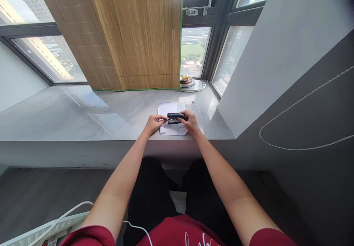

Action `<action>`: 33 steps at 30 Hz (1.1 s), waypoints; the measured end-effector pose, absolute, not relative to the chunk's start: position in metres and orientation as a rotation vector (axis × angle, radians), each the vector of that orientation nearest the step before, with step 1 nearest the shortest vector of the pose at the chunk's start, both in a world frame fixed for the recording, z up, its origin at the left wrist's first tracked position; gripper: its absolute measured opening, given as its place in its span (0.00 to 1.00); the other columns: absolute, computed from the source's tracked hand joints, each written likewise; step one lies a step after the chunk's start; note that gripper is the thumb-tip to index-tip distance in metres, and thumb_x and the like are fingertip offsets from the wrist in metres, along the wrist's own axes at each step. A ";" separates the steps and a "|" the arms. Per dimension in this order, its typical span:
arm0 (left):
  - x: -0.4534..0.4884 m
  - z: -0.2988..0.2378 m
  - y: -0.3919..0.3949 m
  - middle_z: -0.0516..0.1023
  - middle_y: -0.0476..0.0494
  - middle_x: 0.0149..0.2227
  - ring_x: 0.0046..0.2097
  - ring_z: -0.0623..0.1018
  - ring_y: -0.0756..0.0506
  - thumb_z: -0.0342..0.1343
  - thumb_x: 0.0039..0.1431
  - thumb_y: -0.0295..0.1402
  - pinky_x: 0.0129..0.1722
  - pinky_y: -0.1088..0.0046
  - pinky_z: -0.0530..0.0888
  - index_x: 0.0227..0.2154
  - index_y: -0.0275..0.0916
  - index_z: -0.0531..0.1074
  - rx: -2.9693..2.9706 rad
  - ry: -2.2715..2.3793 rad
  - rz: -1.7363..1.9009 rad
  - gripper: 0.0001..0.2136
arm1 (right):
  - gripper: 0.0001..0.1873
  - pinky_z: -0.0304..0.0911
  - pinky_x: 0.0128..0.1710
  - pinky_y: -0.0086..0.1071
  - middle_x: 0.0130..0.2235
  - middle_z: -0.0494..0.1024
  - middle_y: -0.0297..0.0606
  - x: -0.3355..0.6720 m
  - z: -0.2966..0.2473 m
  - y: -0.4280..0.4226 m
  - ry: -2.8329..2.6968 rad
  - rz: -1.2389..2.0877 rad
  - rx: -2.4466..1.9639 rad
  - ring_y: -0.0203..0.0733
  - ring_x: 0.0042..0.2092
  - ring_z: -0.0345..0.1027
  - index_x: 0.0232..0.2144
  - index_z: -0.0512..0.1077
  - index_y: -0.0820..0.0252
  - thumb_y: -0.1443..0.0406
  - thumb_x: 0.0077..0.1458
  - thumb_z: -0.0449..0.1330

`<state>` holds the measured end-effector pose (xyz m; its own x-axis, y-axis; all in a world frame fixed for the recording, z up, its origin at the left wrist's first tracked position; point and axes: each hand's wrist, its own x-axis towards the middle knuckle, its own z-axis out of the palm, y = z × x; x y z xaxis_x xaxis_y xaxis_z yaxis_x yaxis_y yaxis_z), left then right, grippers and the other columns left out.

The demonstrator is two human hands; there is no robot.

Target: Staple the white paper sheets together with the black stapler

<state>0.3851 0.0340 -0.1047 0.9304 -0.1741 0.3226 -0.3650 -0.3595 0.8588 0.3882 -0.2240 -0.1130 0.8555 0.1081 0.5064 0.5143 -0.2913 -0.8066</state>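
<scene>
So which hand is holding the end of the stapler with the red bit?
The right hand. It grips the black stapler at its red-tipped end, while the left hand only meets the plain black end.

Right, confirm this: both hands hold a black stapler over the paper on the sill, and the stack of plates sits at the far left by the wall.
Wrong on one point. The plates sit at the right end of the blind, not the far left. The head view shows it. The rest stands: left hand and right hand hold the stapler over the paper on the sill.

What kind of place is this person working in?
Probably a room high up in a city flat or office. A wide stone window ledge serves as a desk, tall windows look down on buildings and a green field, and a bamboo blind hangs over the glass.
</scene>
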 end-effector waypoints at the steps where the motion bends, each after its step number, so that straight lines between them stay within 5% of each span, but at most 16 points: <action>1: 0.385 -0.105 0.034 0.90 0.39 0.40 0.45 0.87 0.35 0.72 0.55 0.40 0.47 0.59 0.81 0.35 0.42 0.89 1.955 -0.391 0.195 0.09 | 0.12 0.69 0.48 0.44 0.42 0.80 0.40 0.387 -0.112 -0.224 -0.467 -0.420 -1.841 0.50 0.44 0.73 0.39 0.79 0.54 0.56 0.55 0.67; 13: 0.381 -0.098 0.035 0.89 0.35 0.46 0.51 0.87 0.33 0.73 0.55 0.52 0.58 0.51 0.80 0.35 0.41 0.88 1.794 -0.340 0.265 0.18 | 0.17 0.69 0.44 0.39 0.40 0.79 0.37 0.384 -0.112 -0.227 -0.218 -0.360 -1.558 0.47 0.42 0.72 0.39 0.80 0.55 0.53 0.50 0.70; 21: 0.384 -0.096 0.037 0.88 0.33 0.51 0.55 0.85 0.32 0.82 0.40 0.48 0.58 0.52 0.80 0.49 0.41 0.86 1.754 -0.447 0.068 0.32 | 0.24 0.70 0.43 0.38 0.39 0.80 0.37 0.379 -0.107 -0.224 -0.413 -0.152 -1.564 0.48 0.42 0.73 0.40 0.79 0.56 0.45 0.51 0.71; 28: 0.384 -0.094 0.033 0.88 0.39 0.48 0.55 0.83 0.34 0.79 0.43 0.44 0.58 0.56 0.77 0.42 0.41 0.86 1.874 -0.570 0.018 0.22 | 0.28 0.68 0.48 0.39 0.42 0.80 0.39 0.372 -0.100 -0.222 -0.624 -0.146 -1.715 0.49 0.45 0.73 0.42 0.79 0.55 0.39 0.56 0.69; 33: 0.381 -0.094 0.034 0.87 0.40 0.52 0.56 0.82 0.35 0.74 0.51 0.47 0.59 0.56 0.76 0.46 0.44 0.85 1.950 -0.522 0.083 0.21 | 0.26 0.71 0.46 0.40 0.42 0.81 0.39 0.367 -0.101 -0.238 -0.425 -0.219 -1.645 0.49 0.45 0.74 0.43 0.80 0.56 0.43 0.56 0.70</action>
